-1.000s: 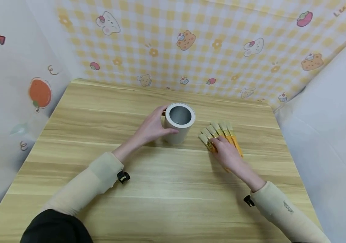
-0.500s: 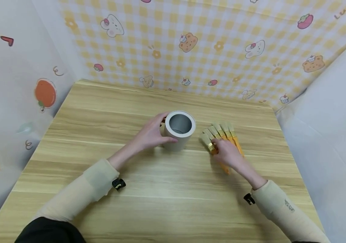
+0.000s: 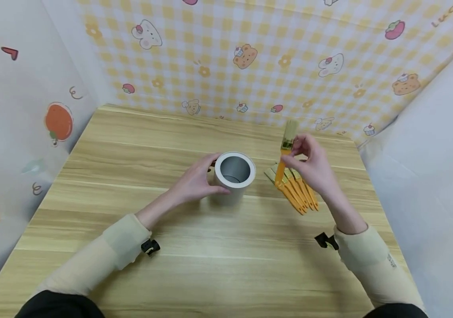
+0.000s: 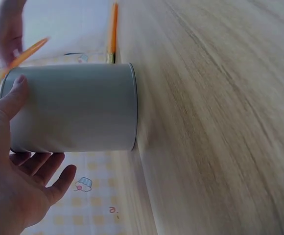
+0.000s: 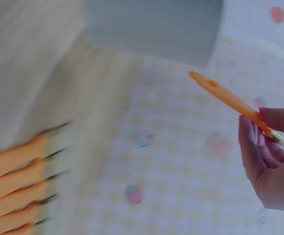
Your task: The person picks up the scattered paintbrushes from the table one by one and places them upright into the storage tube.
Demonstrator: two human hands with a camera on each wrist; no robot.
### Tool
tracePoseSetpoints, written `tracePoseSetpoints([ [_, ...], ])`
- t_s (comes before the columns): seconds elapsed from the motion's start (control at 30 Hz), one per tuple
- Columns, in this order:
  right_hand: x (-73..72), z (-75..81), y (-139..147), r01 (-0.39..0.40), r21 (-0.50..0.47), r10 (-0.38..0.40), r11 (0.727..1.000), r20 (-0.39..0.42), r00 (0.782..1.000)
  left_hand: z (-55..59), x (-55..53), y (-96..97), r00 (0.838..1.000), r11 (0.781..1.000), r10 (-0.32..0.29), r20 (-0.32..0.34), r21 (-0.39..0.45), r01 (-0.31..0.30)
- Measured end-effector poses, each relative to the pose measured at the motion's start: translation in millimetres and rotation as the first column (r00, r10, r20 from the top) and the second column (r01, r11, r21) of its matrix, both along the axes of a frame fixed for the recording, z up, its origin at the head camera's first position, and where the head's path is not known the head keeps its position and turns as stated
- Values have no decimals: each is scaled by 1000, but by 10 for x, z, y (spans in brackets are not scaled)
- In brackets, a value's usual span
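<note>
Grey and upright, one container (image 3: 239,194) stands on the one wood-grain table (image 3: 210,274), its single round mouth facing up towards my head feed; one left hand (image 3: 194,181) grips it from the side, and my left wrist feed shows the thumb laid against the wall and the fingers curled round behind. One raised brush (image 3: 287,143) is pinched between the thumb and fingers of the right hand (image 3: 314,163), lifted off the table, bristles up and orange handle pointing down; five lying brushes (image 3: 295,190) fan out flat on the table to the right of the container, near it with a gap between, bristles towards the back; I take the five from the row of orange handles in my right wrist feed, since they overlap in the head feed; that makes six by my count. Two beige sleeves (image 3: 91,260) reach in, each with one black clip (image 3: 150,247); behind the table I see one yellow-and-white checked cloth (image 3: 218,53) printed with cartoons, and two pale side walls (image 3: 441,154), one at either side.
</note>
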State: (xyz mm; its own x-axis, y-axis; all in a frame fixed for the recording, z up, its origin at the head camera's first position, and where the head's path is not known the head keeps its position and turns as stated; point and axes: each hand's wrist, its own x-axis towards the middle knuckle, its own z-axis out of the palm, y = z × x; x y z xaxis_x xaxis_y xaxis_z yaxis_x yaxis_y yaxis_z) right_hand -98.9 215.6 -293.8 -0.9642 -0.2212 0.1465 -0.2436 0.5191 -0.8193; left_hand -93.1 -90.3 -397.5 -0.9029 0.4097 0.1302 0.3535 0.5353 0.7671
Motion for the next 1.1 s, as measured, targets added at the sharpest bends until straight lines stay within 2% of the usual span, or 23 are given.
tracePoseSetpoints([
  [0.07, 8, 93, -105, -10, -136, 4, 991, -45, 999, 12, 17, 1, 1000, 1000, -7, -1, -2, 7],
  [0.17, -2, 169, -283, -47, -297, 25, 954, -77, 997, 17, 32, -2, 1000, 1000, -24, -6, 11, 24],
  [0.27, -16, 176, -444, -73, -334, 49, 940, -80, 996, 11, 39, -2, 999, 998, -49, -7, 33, 49],
  [0.33, -24, 141, -526, -83, -272, 63, 959, -83, 995, 9, 40, 1, 998, 997, -67, -7, 45, 67],
  [0.43, -26, 56, -606, -82, -90, 71, 993, -123, 990, 11, 48, 5, 997, 996, -81, -1, 46, 81],
  [0.53, -19, -42, -645, -82, 74, 93, 994, -169, 981, 23, 61, 4, 996, 995, -89, 5, 49, 89],
  [0.6, -18, -95, -663, -96, 125, 118, 988, -187, 975, 26, 69, -1, 996, 995, -90, 7, 49, 89],
  [0.87, -13, -206, -682, -129, 159, 157, 979, -178, 971, -15, 66, 0, 996, 994, -94, 0, 57, 94],
  [1.1, -42, -235, -558, -83, 87, 97, 993, -174, 980, -1, 69, 4, 997, 996, -78, 14, 35, 77],
])
